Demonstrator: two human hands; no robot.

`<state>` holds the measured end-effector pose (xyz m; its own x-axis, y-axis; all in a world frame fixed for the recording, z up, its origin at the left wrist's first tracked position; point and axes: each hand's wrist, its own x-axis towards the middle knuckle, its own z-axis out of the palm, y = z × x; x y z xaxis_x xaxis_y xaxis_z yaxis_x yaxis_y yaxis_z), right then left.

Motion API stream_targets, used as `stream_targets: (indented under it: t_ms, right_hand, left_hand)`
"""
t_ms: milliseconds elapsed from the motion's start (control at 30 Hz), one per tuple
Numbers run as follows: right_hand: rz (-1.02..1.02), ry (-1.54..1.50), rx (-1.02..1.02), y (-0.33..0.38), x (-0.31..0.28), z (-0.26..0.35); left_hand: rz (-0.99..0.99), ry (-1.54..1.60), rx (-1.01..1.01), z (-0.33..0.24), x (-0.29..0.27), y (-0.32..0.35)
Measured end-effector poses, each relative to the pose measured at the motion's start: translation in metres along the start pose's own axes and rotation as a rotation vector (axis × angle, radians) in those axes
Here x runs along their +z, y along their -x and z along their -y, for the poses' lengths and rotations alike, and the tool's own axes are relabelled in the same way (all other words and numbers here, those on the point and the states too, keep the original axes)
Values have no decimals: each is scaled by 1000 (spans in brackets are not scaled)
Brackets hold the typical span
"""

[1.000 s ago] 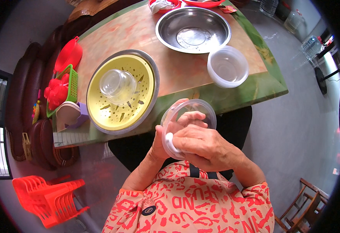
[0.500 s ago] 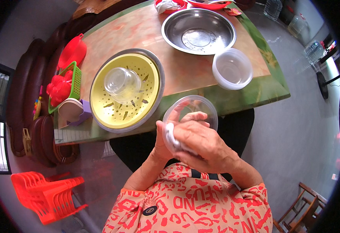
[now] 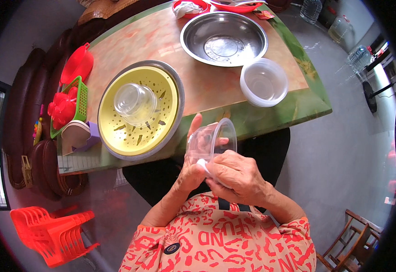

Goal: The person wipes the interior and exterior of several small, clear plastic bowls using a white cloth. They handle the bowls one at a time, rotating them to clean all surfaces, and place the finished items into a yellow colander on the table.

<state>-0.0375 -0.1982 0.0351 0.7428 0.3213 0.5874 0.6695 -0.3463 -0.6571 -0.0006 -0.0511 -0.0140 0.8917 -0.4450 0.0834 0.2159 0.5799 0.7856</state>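
A clear plastic container (image 3: 212, 138) is held over my lap, just off the table's near edge, tilted on its side with its mouth facing up and away. My left hand (image 3: 189, 165) cups it from the left, fingers reaching inside the rim. My right hand (image 3: 238, 177) grips its base from below, with something small and white at the fingertips. On the table to the left, another clear container (image 3: 135, 103) sits upside down in a yellow colander (image 3: 139, 131) set in a metal basin.
A stack of clear containers (image 3: 264, 82) and a steel bowl (image 3: 224, 38) stand on the table (image 3: 279, 118) ahead. A green basket with red items (image 3: 66, 109) and a red lid (image 3: 76, 67) lie at the left. Orange stools (image 3: 53, 233) stand on the floor at lower left.
The container in my hands has tipped from nearly flat to on its side, and my left fingers have moved inside it. The view has shifted slightly.
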Motion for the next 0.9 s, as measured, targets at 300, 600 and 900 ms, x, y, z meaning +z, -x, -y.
stream_targets:
  t_ms: [300, 600, 900]
  right_hand:
    - [356, 195, 22, -1, -15, -15]
    - [45, 702, -13, -12, -9, -21]
    - [413, 325, 179, -2, -10, -17]
  left_hand:
    - [-37, 79, -102, -6, 1, 2]
    - [-126, 207, -246, -14, 13, 1]
    - [-46, 152, -230, -6, -3, 0]
